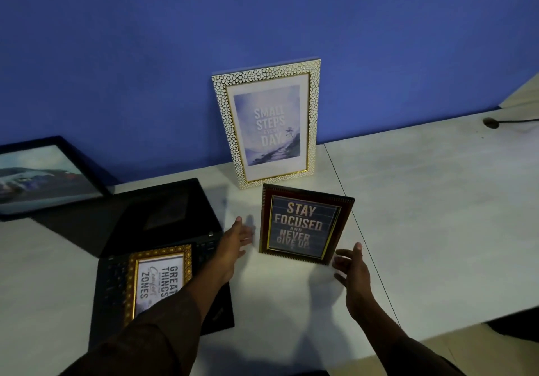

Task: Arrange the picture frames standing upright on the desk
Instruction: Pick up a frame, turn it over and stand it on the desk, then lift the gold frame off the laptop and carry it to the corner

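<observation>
A dark red frame (306, 224) reading "Stay focused and never give up" stands upright on the white desk (437, 200). My left hand (236, 241) is open just left of it, fingers spread, not touching. My right hand (350, 267) is open at its lower right corner, a small gap away. Behind it a white-and-gold pebbled frame (267, 122) reading "Small steps every day" leans upright against the blue wall. A gold ornate frame (159, 279) lies flat on an open laptop, partly hidden by my left sleeve. A black frame (49, 177) with a car picture leans at the far left.
An open black laptop (163, 221) lies flat on the desk at the left, under my left arm. A seam (347, 197) divides two desk panels. A cable port with a cord (491, 122) sits at the far right. The desk's front edge runs along the lower right.
</observation>
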Demonstrator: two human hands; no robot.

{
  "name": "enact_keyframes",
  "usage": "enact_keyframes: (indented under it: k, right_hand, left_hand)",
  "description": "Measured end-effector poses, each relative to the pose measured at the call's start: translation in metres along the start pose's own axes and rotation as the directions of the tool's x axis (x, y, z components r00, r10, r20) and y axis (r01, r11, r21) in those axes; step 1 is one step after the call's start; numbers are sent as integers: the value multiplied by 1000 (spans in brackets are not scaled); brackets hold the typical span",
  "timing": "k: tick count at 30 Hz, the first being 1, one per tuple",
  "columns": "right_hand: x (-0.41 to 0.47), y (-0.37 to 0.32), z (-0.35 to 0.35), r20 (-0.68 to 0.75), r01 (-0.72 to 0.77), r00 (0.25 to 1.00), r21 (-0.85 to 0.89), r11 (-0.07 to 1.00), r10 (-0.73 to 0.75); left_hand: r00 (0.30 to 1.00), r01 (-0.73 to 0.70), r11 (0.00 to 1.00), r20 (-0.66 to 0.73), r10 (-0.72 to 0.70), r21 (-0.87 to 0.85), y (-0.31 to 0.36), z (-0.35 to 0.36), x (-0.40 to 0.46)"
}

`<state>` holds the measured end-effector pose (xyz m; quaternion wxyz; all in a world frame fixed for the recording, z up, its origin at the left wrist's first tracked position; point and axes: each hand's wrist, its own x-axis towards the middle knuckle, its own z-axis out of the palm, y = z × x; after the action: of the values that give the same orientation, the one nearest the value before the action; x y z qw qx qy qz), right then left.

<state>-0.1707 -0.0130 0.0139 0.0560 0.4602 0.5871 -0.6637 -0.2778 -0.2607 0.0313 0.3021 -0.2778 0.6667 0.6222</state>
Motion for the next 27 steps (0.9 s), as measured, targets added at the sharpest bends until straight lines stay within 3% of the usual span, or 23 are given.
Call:
enact_keyframes:
  k: [10,14,27]
  right_hand:
    - [-80,49,42,170,50,985,-91,995,-35]
    - [-125,69,80,245,81,969,-141,987,-45]
    - [-218,104,194,413,159,909,-235,959,-50]
  left_hand:
    - [1000,-21,997,-18,20,-71,-54,-81,-77]
    - [993,-43,994,-110,32,-101,-84,-143,-109]
    - [977,-55,971,-213,4,-233,-152,-303,-172]
